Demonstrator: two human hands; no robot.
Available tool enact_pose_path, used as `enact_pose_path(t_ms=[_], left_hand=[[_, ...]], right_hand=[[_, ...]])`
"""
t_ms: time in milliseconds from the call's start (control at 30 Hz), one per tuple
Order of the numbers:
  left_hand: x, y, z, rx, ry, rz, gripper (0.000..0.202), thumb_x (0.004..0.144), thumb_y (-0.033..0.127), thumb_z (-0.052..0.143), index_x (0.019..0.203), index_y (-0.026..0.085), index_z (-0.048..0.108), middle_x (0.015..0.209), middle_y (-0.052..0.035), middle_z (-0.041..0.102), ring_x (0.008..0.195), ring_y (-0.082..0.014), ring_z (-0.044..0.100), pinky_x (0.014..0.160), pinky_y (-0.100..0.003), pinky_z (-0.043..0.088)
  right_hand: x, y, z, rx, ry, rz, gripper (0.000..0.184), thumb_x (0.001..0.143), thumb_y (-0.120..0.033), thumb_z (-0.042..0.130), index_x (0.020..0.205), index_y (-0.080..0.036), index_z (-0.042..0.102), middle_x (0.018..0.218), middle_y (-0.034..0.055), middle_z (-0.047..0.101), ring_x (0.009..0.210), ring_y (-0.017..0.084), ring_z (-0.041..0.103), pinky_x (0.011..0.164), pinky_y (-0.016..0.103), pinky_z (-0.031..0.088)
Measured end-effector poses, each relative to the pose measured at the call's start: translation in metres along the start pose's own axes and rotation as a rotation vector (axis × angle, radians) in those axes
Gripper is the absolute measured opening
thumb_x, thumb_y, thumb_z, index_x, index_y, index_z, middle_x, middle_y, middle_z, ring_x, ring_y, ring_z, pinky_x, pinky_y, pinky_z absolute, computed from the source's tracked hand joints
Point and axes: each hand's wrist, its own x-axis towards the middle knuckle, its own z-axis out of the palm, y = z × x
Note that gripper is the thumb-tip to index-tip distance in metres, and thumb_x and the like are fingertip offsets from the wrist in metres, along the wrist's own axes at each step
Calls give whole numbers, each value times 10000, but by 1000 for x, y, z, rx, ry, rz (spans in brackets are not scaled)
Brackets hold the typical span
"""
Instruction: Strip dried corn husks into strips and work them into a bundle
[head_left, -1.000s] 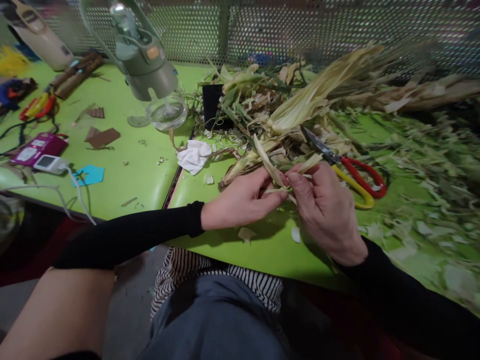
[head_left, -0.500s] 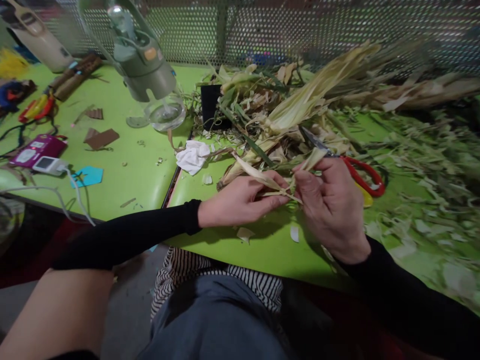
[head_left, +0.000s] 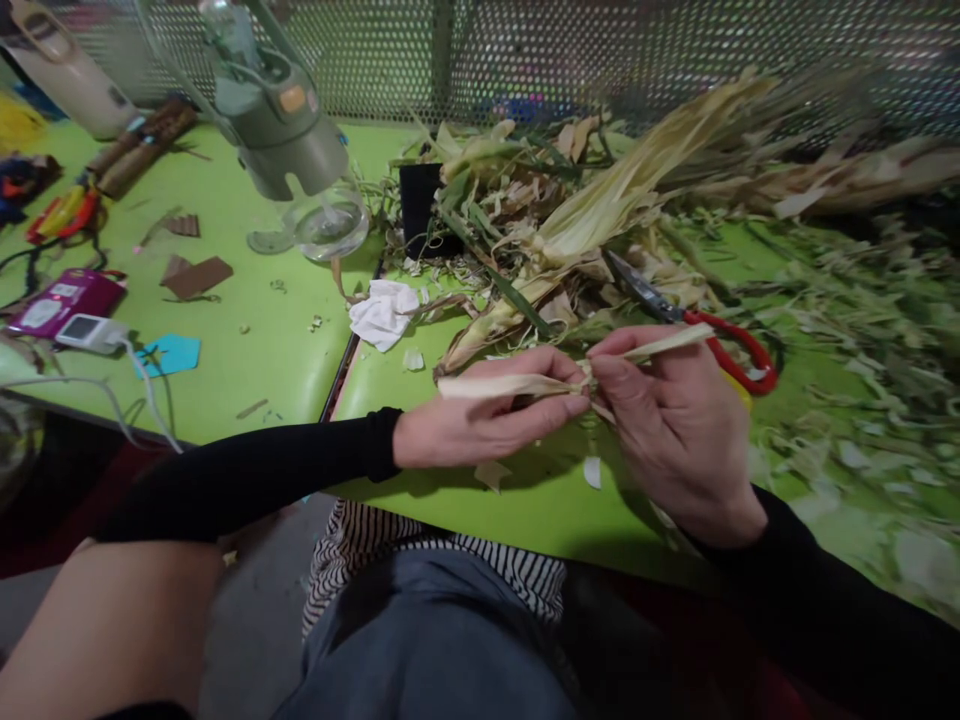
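Pale corn husk strips (head_left: 510, 386) are pinched between my two hands over the front of the green table. My left hand (head_left: 487, 415) closes thumb and fingers on one side of a small knot-like crossing in the strips. On its other side my right hand (head_left: 675, 430) pinches them, and one strip end (head_left: 671, 341) sticks out to the right over its fingers. Just beyond the right hand lie scissors with red handles (head_left: 739, 350), their blades open toward the husk pile. A corn husk bundle (head_left: 487, 325) lies behind my left hand.
Dried husks (head_left: 630, 190) heap against the perforated metal screen (head_left: 600, 60). Shredded husk bits (head_left: 862, 380) cover the right side. A crumpled white tissue (head_left: 384, 313), a green-grey bottle (head_left: 289, 140) and a purple device (head_left: 67, 302) with a white cable stand or lie leftward.
The husk strips have been drawn apart: one now lies flat leftward over my left hand, another points right across my right hand. My right hand has shifted slightly right and down.
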Motion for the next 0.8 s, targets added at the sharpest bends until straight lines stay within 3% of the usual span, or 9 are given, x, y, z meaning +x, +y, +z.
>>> enact_pose_path(t_ms=[133, 233, 333, 467, 633, 800], left_hand=[[1, -4, -2, 114, -108, -47, 232, 986, 366, 507, 894, 164, 575, 776, 1, 548, 696, -111, 479, 670, -254, 437], [1, -4, 0, 168, -164, -134, 190, 942, 345, 510, 864, 176, 547, 734, 20, 511, 668, -109, 449, 664, -265, 415], [1, 0, 1, 143, -137, -137, 203, 947, 373, 492, 920, 180, 546, 747, 26, 500, 674, -112, 438, 648, -264, 395], [0, 6, 2, 135, -116, -127, 203, 958, 371, 496, 869, 189, 506, 714, 48, 437, 646, -98, 392, 618, -254, 347], [0, 7, 2, 65, -128, -133, 253, 984, 377, 497, 831, 177, 514, 694, 50, 435, 644, -89, 401, 613, -236, 346], [-3, 3, 5, 27, -150, -179, 280, 993, 380, 491, 915, 145, 622, 673, 43, 475, 611, -87, 413, 586, -228, 339]], right_hand=[[6, 5, -5, -40, -90, -170, 200, 987, -446, 649, 1046, -260, 694, 828, 14, 682, 680, 175, 657, 593, 303, 520], [11, 10, -6, -30, -113, -268, 89, 945, -345, 702, 977, -270, 737, 934, 51, 706, 881, 224, 688, 755, 364, 559], [13, 12, -6, 118, -96, -76, 86, 929, -320, 714, 873, -254, 708, 865, 24, 700, 796, 187, 675, 708, 338, 538], [14, 11, -7, 249, -144, 156, 230, 915, -425, 733, 779, -249, 676, 708, -11, 677, 644, 167, 639, 614, 321, 503], [14, 6, -4, 337, -163, 207, 311, 873, -524, 771, 739, -266, 658, 695, -7, 665, 602, 169, 606, 557, 326, 464], [11, -2, -2, 309, -160, 194, 322, 902, -483, 751, 707, -261, 621, 646, -22, 580, 566, 149, 530, 548, 325, 413]])
